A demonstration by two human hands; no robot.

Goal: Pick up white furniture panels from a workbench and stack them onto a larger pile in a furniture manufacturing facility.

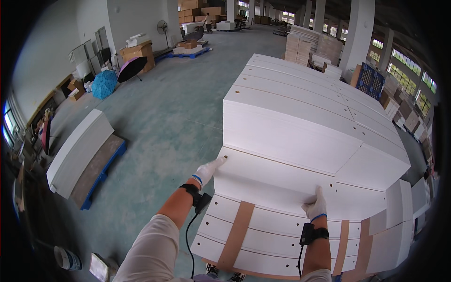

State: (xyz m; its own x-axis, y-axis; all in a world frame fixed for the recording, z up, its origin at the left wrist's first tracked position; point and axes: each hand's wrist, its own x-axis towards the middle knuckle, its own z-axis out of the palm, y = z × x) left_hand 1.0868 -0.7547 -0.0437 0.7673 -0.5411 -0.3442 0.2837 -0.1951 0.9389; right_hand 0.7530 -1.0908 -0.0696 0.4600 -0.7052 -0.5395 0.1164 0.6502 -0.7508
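A large hall with a grey-green floor [174,122] and white pillars [358,37] is shown. A white glove is worn on each hand, and a black device is strapped to each wrist. By the left hand [209,170], the left end of a long white board [277,173] is touched, close to a small hole; by the right hand [315,207], the same board is touched nearer its other end, with one digit extended over it. Whether the board is clenched from beneath by either hand cannot be told, as the undersides are hidden.

Beyond both hands, a taller stack of white boards [286,124] is placed. Nearer than the hands, lower white boards [272,237] are crossed by brown strips [237,230]. Well apart, to the left of the left hand, more boards [77,152] are carried on a blue pallet [104,177]; farther beyond that hand, a blue umbrella [104,84] is set on the floor.
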